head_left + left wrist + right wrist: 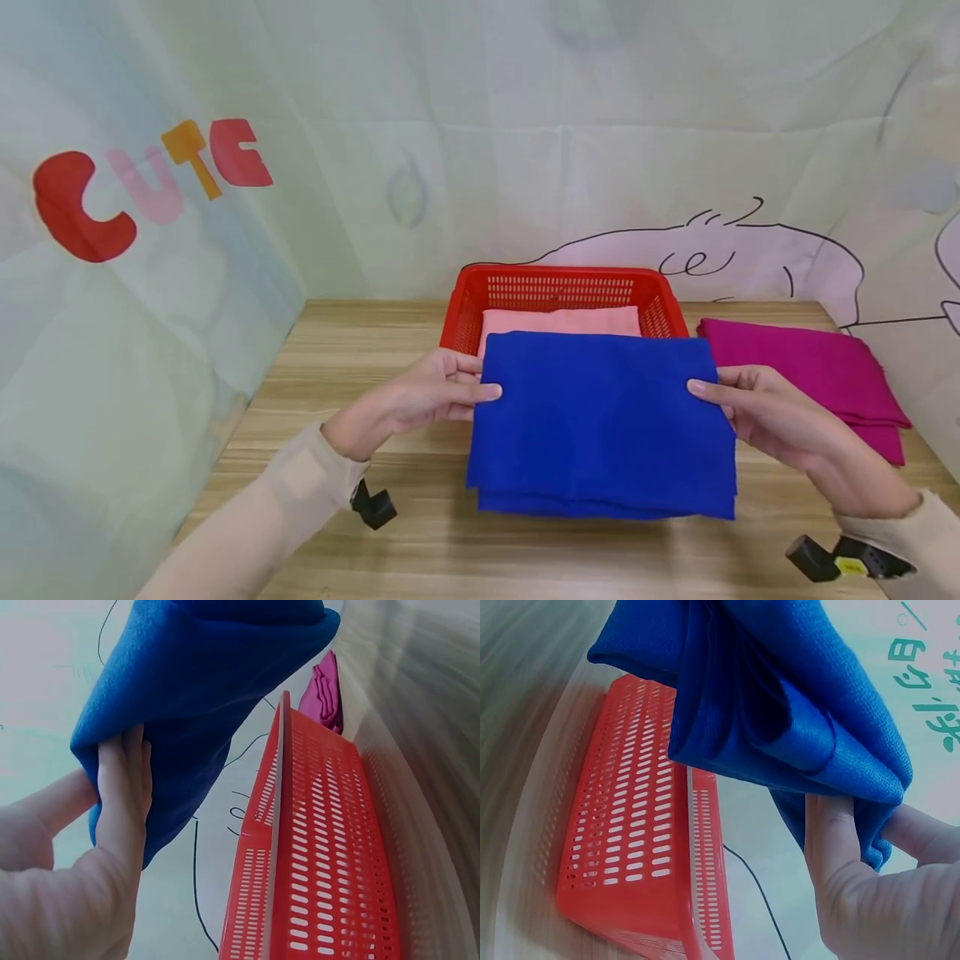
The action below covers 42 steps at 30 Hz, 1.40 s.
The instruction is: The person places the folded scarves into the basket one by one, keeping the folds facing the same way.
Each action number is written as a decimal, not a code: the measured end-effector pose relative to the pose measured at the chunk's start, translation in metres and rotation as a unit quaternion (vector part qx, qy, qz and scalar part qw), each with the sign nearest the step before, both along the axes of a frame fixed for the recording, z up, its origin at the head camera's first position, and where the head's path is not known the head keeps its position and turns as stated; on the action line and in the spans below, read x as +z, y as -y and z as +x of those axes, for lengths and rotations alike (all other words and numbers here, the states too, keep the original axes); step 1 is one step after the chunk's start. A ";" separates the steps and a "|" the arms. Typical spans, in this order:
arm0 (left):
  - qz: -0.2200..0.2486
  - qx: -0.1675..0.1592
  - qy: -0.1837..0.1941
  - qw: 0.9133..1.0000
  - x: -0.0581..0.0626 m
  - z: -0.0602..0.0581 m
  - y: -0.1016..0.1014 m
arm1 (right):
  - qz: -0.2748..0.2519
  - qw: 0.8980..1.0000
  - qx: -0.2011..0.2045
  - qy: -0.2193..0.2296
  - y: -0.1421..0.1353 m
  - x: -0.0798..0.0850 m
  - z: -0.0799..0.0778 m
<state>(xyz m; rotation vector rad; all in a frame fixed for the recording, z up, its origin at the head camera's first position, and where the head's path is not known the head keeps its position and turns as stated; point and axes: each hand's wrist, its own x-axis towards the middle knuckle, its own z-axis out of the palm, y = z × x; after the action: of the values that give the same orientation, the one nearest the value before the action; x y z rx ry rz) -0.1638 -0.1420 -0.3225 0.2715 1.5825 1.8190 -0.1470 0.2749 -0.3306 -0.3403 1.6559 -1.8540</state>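
A folded blue cloth [600, 425] hangs in the air in front of a red plastic basket [562, 272], hiding the basket's front. My left hand [438, 387] pinches its left edge, thumb on the near face and fingers behind. At the right edge my right hand [772, 412] pinches it the same way. The right wrist view shows several folded layers of the blue cloth [780, 712] above the fingers. Inside the basket lies a pink cloth [562, 322], partly covered by the blue one.
A folded magenta cloth [802, 367] lies on the wooden table [352, 342] to the right of the basket. Behind the table hangs a printed curtain [450, 167], which also runs along the left side.
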 end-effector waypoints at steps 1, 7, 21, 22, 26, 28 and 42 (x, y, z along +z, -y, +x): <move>0.000 0.000 -0.002 1.000 0.001 -0.001 0.000 | 0.002 1.000 -0.001 0.001 0.000 0.001 -0.001; 0.008 0.000 -0.001 1.000 0.003 -0.007 0.000 | 0.011 1.000 -0.012 0.008 0.001 0.002 -0.007; -0.019 0.010 -0.016 1.000 0.007 -0.017 -0.002 | 0.043 0.998 -0.036 0.014 0.003 0.006 -0.018; -0.020 0.011 -0.018 1.000 0.008 -0.018 -0.003 | 0.045 0.998 -0.036 0.014 0.003 0.006 -0.019; -0.023 0.021 -0.015 0.999 0.009 -0.023 -0.004 | 0.056 0.998 -0.041 0.001 0.005 0.008 -0.023; -0.023 0.027 -0.014 0.999 0.009 -0.025 -0.004 | 0.057 0.997 -0.044 -0.003 0.007 0.009 -0.026; -0.039 0.060 -0.011 0.997 0.010 -0.038 -0.006 | 0.085 0.993 -0.079 0.019 0.014 0.017 -0.039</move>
<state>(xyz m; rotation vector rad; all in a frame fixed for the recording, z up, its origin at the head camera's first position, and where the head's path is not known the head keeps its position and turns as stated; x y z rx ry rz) -0.2018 -0.1360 -0.3130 0.1630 1.7128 1.8457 -0.1864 0.2609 -0.3139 -0.1036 1.8460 -1.8036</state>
